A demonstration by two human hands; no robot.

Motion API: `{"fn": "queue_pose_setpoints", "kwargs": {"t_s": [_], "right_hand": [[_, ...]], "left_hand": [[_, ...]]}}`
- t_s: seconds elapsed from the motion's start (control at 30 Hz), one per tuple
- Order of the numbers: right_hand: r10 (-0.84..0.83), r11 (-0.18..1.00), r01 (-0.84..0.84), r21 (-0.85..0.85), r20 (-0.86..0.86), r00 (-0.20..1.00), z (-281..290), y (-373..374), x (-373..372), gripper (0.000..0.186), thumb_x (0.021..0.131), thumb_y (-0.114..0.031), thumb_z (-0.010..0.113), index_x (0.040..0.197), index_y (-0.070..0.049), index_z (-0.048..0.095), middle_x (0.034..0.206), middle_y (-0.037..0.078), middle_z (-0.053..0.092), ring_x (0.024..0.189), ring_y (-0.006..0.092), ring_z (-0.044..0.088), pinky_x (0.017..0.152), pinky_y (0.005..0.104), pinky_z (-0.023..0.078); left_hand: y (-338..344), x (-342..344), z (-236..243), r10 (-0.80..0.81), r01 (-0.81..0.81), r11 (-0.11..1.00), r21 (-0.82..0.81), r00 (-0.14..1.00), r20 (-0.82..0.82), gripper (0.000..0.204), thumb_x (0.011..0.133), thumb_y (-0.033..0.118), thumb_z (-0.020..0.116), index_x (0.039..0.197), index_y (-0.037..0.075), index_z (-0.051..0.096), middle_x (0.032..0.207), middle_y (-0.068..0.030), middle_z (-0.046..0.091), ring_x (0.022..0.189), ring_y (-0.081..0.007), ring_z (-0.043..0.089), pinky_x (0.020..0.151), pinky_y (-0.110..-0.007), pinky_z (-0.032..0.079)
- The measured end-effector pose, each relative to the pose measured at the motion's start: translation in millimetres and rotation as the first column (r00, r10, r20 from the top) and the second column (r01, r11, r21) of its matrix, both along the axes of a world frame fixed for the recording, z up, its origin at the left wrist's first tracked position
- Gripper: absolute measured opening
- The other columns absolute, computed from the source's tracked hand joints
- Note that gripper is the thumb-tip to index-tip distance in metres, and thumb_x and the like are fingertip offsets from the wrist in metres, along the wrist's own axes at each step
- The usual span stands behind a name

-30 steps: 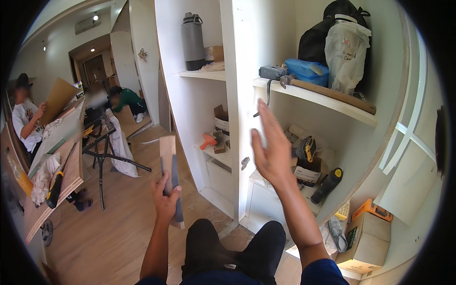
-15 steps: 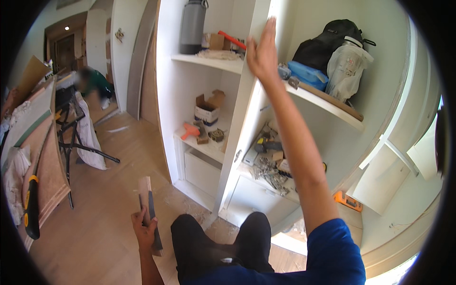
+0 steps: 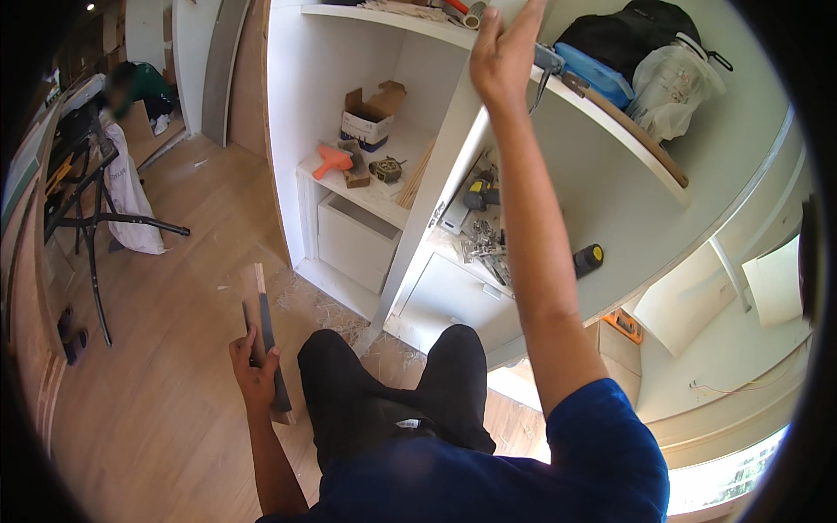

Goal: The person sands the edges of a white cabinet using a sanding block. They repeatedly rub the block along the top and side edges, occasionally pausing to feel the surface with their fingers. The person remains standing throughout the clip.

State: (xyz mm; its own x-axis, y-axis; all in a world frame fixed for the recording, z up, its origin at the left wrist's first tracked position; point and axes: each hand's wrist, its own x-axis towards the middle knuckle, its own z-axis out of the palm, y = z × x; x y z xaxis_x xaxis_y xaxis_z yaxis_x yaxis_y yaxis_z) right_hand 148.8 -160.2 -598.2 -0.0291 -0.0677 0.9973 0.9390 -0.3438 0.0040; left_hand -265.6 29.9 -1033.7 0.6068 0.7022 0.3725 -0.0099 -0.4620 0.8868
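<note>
My left hand (image 3: 255,375) is closed around a flat wooden strip (image 3: 268,331) with a dark grey face, held lengthwise above the floor left of my knees. My right arm reaches up to a white cabinet. There my right hand (image 3: 504,68) lies flat on the upright divider (image 3: 442,157), its fingers stretched out and partly cut off by the top of the view. Beside it, on the right-hand shelf (image 3: 610,122), are a grey tool (image 3: 547,61), a blue packet (image 3: 595,73), a black bag (image 3: 629,37) and a bottle in clear plastic (image 3: 671,87).
The left shelf holds an opened box (image 3: 366,120), an orange tool (image 3: 332,160) and a tape measure (image 3: 387,169). Lower right are a drill (image 3: 479,192) and loose metal hardware (image 3: 484,242). Far left, a person (image 3: 150,91) bends behind a black folding stand (image 3: 91,218).
My view has tilted downward, so the cabinet sits higher in it. My right hand seems slightly lower along the divider, still flat. The left hand keeps its hold on the strip.
</note>
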Motion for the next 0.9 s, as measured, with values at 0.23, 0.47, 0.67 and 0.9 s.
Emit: {"fn": "queue_pose_setpoints", "kwargs": {"t_s": [0.23,0.47,0.67,0.9], "right_hand": [[-0.005,0.986,-0.029,-0.165,-0.201,0.98,-171.1,-10.3,-39.9,0.085,0.102,0.002,0.058,0.169,0.009,0.006,0.175,0.037,0.01,0.163,0.0531,0.015,0.133,0.0551,0.016],[-0.023,0.966,-0.095,-0.239,-0.447,0.894,-292.9,-25.0,-69.5,0.089,0.097,0.01,0.056,0.17,0.007,0.005,0.176,0.035,0.011,0.164,0.0507,0.016,0.134,0.0529,0.018],[-0.053,0.958,-0.097,-0.27,-0.5,0.864,-323.3,-37.6,-93.3,0.086,0.094,0.004,0.06,0.167,0.009,0.017,0.174,0.036,0.02,0.161,0.0523,0.023,0.132,0.0555,0.023],[-0.047,0.889,-0.244,-0.386,-0.61,0.791,-343.3,-88.8,-126.0,0.052,0.092,-0.001,0.066,0.144,-0.003,0.063,0.164,0.023,0.048,0.152,0.0408,0.046,0.125,0.0559,0.035]], "left_hand": [[1.3,27.2,14.7,-0.089,0.088,0.996,0.034,0.994,0.056,0.062,0.086,0.008,0.084,0.145,0.001,0.067,0.12,-0.0096,0.055,0.115,-0.025,0.056,0.105,-0.036,0.044],[-12.0,53.6,34.5,-0.178,0.176,0.982,0.065,0.984,0.027,0.064,0.085,0.005,0.085,0.146,0.001,0.066,0.124,-0.01,0.055,0.118,-0.0246,0.056,0.106,-0.036,0.045],[-25.4,57.5,35.5,-0.242,0.24,0.97,0.046,0.969,0.039,0.064,0.086,0.005,0.085,0.146,0.0,0.065,0.125,-0.0107,0.055,0.118,-0.0244,0.056,0.105,-0.036,0.046],[-28.7,60.0,34.5,-0.222,0.219,0.973,0.078,0.975,0.03,0.066,0.083,0.005,0.088,0.146,0.001,0.066,0.125,-0.0113,0.054,0.116,-0.0253,0.056,0.103,-0.037,0.047]]}}
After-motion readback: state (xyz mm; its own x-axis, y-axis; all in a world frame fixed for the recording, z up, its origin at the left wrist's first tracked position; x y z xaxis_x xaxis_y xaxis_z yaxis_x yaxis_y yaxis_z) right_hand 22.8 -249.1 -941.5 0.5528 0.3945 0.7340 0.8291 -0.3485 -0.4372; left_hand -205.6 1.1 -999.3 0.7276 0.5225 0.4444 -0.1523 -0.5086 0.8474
